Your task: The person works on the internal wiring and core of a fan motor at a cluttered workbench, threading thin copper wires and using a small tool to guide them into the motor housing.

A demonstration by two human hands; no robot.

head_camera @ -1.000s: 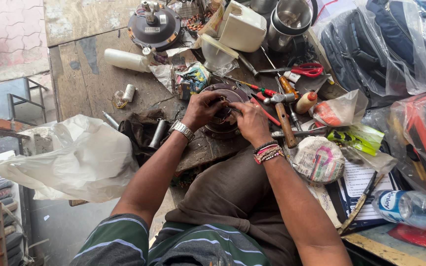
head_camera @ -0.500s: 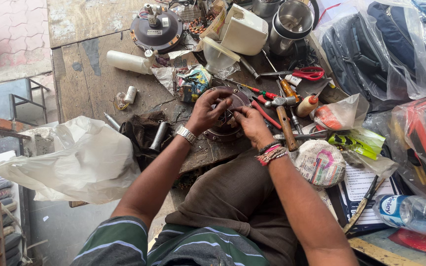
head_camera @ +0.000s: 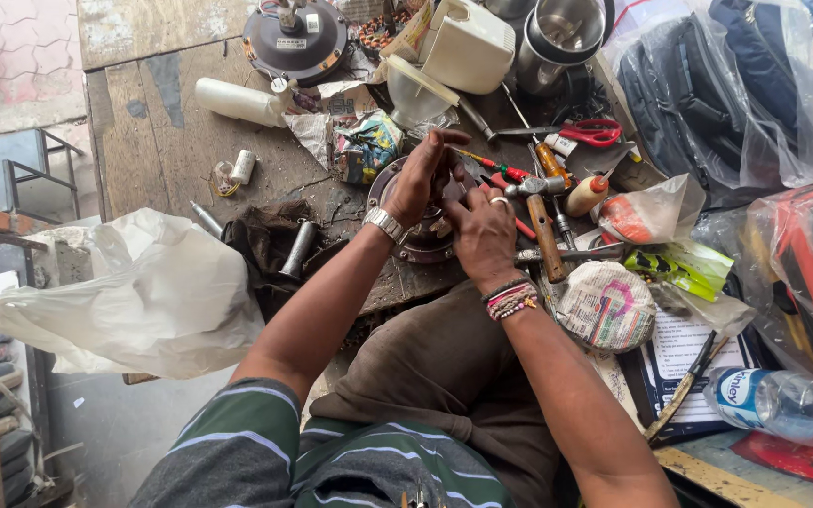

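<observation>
Since the earlier frames, both hands have shifted slightly up the counter while staying over the round metal part. Left hand: fingers curled narrow above the part's upper edge; whether they grip anything cannot be told. Right hand: fingers bent down onto the part; any held item is hidden. The part lies on the counter directly in front of the person, mostly covered by both hands. Packages: a crumpled printed wrapper lies just left of the hands; a round paper-wrapped bundle with pink print sits beside the right wrist; a green packet lies to its right. A white plastic bottle lies on its side at the counter's far left. A clear water bottle with a blue label is cut off at the right edge. A steel pot, top centre, is partly out of frame; its contents are unclear. A large white plastic bag hangs off the counter's left side, contents hidden.
</observation>
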